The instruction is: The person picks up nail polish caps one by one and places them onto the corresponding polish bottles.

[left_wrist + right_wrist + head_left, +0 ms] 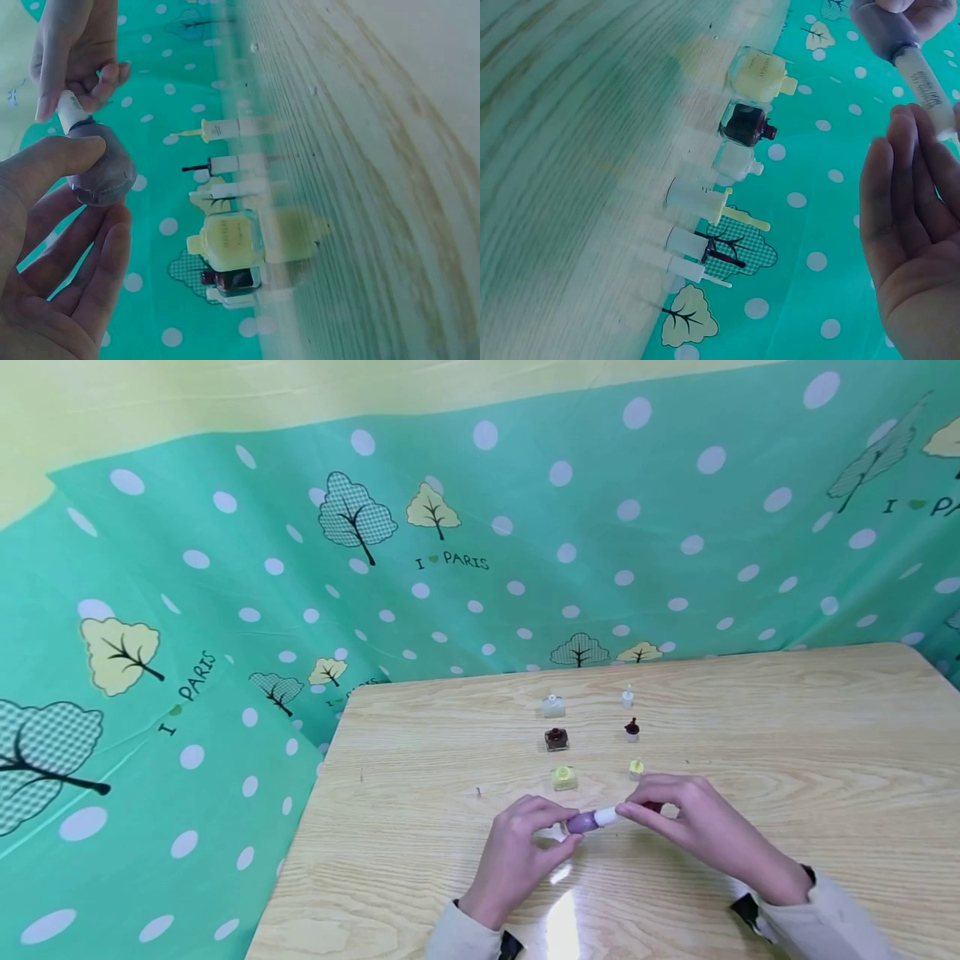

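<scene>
My left hand (521,847) pinches a purple nail polish bottle (581,823) between thumb and fingers, above the wooden table. The bottle is tipped on its side, its white cap (608,816) pointing right. The thumb and fingertips of my right hand (697,827) grip the end of that cap. In the left wrist view the cap (72,111) sits at the neck of the bottle (105,166). Just beyond the hands stand an uncapped yellow polish bottle (565,778) and, right of it, a cap with a yellow-coated brush (636,769) pointing up.
Behind the yellow bottle stand a dark red open bottle (557,740) and a whitish one (553,707). To their right are a cap with a dark brush (632,732) and a cap with a white brush (627,697). A green patterned cloth (450,627) hangs behind the table.
</scene>
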Tool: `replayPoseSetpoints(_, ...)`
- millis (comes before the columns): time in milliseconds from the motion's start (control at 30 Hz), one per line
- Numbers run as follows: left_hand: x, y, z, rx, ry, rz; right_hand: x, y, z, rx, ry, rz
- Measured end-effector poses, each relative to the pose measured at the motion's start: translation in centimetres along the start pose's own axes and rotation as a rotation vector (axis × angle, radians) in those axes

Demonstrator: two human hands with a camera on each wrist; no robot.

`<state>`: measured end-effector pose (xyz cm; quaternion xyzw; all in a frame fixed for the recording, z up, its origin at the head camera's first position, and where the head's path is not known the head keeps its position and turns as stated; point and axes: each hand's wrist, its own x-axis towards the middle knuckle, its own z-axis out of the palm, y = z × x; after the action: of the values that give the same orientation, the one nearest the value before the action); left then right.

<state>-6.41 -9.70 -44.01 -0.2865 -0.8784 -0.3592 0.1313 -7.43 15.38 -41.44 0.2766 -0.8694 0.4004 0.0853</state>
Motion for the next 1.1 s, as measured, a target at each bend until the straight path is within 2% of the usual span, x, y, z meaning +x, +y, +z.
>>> replayPoseSetpoints(167,0.03,0.17,0.03,0.000,0.002,0.008,0.01,-0.05,0.08,-0.002,-0.007,0.056)
replayPoseSetpoints(267,0.05,0.19,0.03,-0.003,0.000,0.006,0.01,-0.07,0.09,0.000,-0.009,0.063)
replayPoseSetpoints(467,0.04,0.06,-0.04,0.004,-0.002,-0.004,-0.15,0.00,-0.15,-0.001,-0.001,0.032)
replayPoseSetpoints(700,0.00,-0.07,-0.19,0.014,-0.006,-0.016,-0.28,0.17,-0.73,-0.005,-0.028,-0.063)
replayPoseSetpoints(933,-0.01,-0.15,-0.15,0.004,-0.002,-0.010,-0.17,0.25,-0.63,-0.044,-0.054,-0.086)
replayPoseSetpoints(1100,0.04,-0.19,0.04,-0.006,-0.010,-0.013,-0.12,0.31,-0.61,-0.065,-0.044,-0.095)
